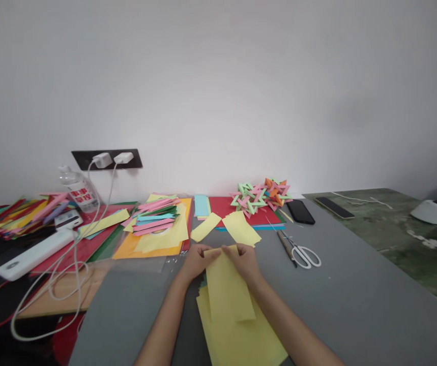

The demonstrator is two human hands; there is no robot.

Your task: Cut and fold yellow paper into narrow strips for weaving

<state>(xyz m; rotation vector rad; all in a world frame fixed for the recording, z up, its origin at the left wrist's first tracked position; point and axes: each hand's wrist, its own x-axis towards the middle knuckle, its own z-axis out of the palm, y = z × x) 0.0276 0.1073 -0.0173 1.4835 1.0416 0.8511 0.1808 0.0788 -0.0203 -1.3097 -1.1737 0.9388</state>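
Both my hands grip the far end of a yellow paper strip (pixel 228 287), with thumbs and fingers pinched on its top edge. My left hand (pixel 198 262) is closed on the left corner, my right hand (pixel 246 262) on the right corner. The strip hangs toward me over larger yellow paper sheets (pixel 254 343) on the grey tabletop. Just beyond my hands lie a narrow yellow piece (pixel 206 227) and a wider yellow piece (pixel 240 227) of paper. White-handled scissors (pixel 304 255) and a craft knife (pixel 287 249) rest to the right.
Folded paper stars (pixel 249 198) stand on red sheets by the wall. Folded coloured strips (pixel 155 216) are piled left, near a white power strip (pixel 35 254), looping cables (pixel 75 254) and a plastic bottle (pixel 79 189). A black phone (pixel 300 211) lies back right.
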